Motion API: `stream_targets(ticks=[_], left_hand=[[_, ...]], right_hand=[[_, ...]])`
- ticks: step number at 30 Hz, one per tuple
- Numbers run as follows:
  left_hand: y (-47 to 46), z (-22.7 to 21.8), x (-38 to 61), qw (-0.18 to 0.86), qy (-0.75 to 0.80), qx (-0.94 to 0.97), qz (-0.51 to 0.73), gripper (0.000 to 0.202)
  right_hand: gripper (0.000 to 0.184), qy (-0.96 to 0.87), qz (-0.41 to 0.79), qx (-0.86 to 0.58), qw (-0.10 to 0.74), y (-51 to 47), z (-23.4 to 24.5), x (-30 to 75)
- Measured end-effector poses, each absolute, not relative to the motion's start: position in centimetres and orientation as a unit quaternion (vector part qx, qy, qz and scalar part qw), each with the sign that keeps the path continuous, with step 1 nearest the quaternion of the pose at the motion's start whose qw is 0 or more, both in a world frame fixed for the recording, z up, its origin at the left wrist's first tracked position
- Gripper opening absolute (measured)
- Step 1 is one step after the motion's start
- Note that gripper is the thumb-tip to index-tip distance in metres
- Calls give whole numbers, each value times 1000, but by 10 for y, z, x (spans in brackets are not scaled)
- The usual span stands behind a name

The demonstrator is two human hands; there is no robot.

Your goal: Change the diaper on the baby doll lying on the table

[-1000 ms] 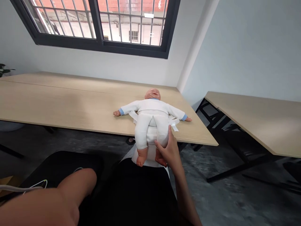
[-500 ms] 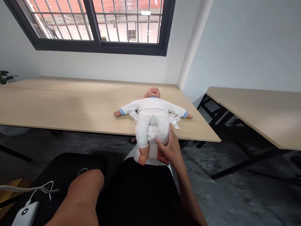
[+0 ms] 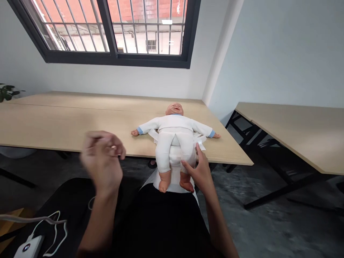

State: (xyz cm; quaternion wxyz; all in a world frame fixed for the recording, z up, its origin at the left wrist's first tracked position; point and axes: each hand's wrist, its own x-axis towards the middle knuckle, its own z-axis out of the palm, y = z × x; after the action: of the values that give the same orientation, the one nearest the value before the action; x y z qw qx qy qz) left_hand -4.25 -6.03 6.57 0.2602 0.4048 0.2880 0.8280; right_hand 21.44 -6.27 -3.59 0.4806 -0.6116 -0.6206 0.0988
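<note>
A baby doll (image 3: 176,129) in a white outfit with blue cuffs lies on its back at the table edge, arms spread and legs pointing toward me. Under its hips is a white diaper (image 3: 175,157), with side tabs (image 3: 199,139) sticking out on both sides. My right hand (image 3: 200,168) is around the doll's lower leg on the right, thumb on top and forefinger along the outer side; its other fingers are partly hidden. Raised left of the doll, my left hand (image 3: 103,157) is blurred, its fingers curled, and touches nothing I can make out.
The doll's upper body rests on a light wooden table (image 3: 67,125). Another table (image 3: 295,132) stands to the right. A black chair (image 3: 72,200) is at lower left, bearing a white power bank (image 3: 29,247) with a cable. A barred window (image 3: 145,36) is behind.
My left hand has swung up into view from the lower left. My right hand has shifted slightly outward along the doll's leg, uncovering more of the foot. The doll lies as before.
</note>
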Motion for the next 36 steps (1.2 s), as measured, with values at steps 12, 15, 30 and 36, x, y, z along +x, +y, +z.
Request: stream_targets(ticks=[12,15,30,36], left_hand=[[107,-10,-8,256,531,747,307,58],[111,-15,-9,231,547,740,315,57],[92,-24,-38,324,428,734,417,41],[86,-21,-40,387,379,734,410,51]], right_hand=[[36,-834,134,-430,319,51,58,178],[32,-877,156,-395,226,86,62,160],[25,-865,235,-414,161,122,47,150],[48,-878,164,-448,39,125,46,137]])
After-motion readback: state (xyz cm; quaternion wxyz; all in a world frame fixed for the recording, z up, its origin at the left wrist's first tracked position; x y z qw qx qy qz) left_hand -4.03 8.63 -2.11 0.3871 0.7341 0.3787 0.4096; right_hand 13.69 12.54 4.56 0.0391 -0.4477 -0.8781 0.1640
